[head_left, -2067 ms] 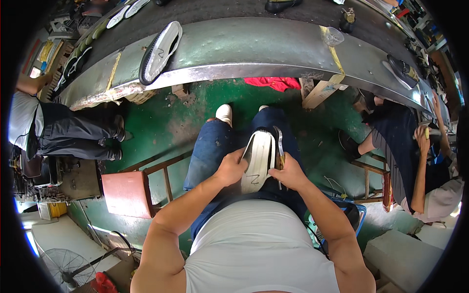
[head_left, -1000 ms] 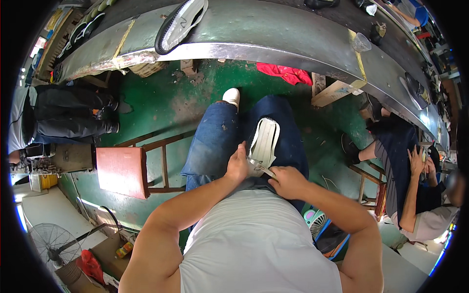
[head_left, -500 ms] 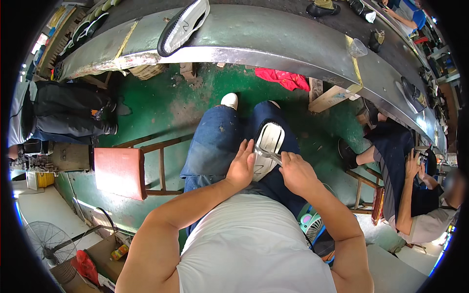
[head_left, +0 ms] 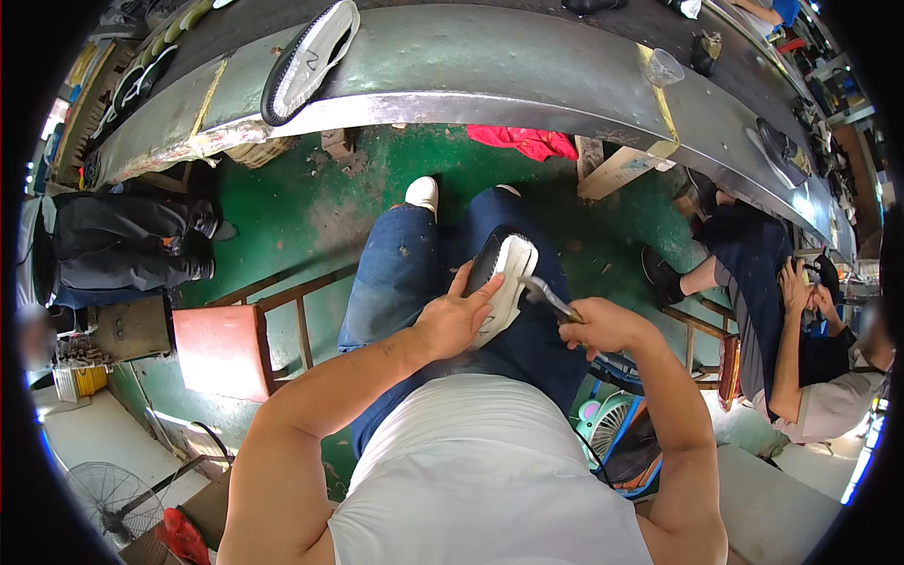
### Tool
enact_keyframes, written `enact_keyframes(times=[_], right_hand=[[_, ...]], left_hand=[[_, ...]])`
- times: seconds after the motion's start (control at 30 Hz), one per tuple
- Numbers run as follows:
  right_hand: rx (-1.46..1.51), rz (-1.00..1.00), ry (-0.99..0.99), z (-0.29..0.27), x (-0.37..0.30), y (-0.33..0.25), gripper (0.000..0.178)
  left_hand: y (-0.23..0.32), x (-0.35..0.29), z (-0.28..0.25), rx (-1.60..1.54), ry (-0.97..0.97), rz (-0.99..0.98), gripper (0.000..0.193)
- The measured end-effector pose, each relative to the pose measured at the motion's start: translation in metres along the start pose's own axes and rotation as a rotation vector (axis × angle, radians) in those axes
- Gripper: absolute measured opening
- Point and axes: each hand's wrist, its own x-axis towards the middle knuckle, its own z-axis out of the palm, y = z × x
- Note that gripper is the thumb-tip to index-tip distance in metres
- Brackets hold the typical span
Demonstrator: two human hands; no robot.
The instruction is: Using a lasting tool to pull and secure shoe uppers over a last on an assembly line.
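Through the head camera I have the shoe lying sole-up and slanted on the person's blue jeans, toe pointing far. My left hand lies against its left side, two fingers spread; I cannot tell whether the others close beneath it. My right hand has its fingers wrapped around the handle of a metal tool, whose head sits at the shoe's right edge, contact unclear. On the far surface, another shoe lies left and a clear cup stands right. A red-topped stool is at left.
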Motion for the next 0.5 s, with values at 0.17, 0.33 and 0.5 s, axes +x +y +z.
enact_keyframes(times=[0.17,0.33,0.5], right_hand=[[-0.136,-0.421,0.611,0.036,0.029,-0.018,0.040],[-0.447,-0.391,0.529,0.031,0.046,-0.011,0.040],[-0.150,-0.528,0.487,0.049,0.015,-0.026,0.041]], left_hand=[[0.011,0.000,-0.010,0.087,-0.133,-0.029,0.056],[-0.009,-0.024,0.026,-0.143,0.010,-0.166,0.067],[-0.008,-0.032,0.027,-0.537,0.195,-0.261,0.076]])
